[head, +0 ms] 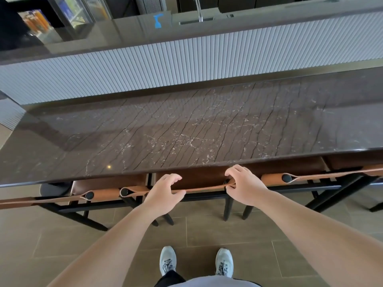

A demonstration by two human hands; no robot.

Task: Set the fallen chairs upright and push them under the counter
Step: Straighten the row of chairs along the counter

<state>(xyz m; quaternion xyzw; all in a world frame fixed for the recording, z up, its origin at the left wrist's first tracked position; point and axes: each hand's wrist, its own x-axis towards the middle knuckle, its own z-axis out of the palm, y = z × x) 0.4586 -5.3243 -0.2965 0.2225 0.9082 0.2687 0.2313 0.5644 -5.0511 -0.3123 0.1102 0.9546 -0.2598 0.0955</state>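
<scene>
1. Left hand [163,195] resting on the tan strap backrest [204,189] of the middle chair [199,179], thumb laid along the strap's near side, fingers loosely curled above it and not clearly wrapped round

2. Right hand [243,184] at the right end of that same strap, over its black post, fingers arched and half bent; whether pinching the strap or only touching, cannot tell

3. Both forearms bare, reaching forward from the bottom of the view

4. Middle chair upright, brown seat tucked under the near edge of the counter [186,125], black legs standing on the floor [124,241]

5. Left chair [107,184] upright just beside it, seat likewise under the counter edge, tan backrest rolled round two black posts

6. Right chair [290,168] upright on the other side, seat under the edge too; part of a fourth chair [356,162] at the right border

7. Count of chairs in view: four, three whole or nearly so and one cut off

8. Count of hands: two; count of grey shoes [167,259]: two, side by side on the tan floor tiles below the arms

9. Counter of dark veined stone, backed by a white ribbed panel [186,63]

10. Beyond the panel, a second worktop with a tap [199,9] and a blue mark [158,20]
</scene>
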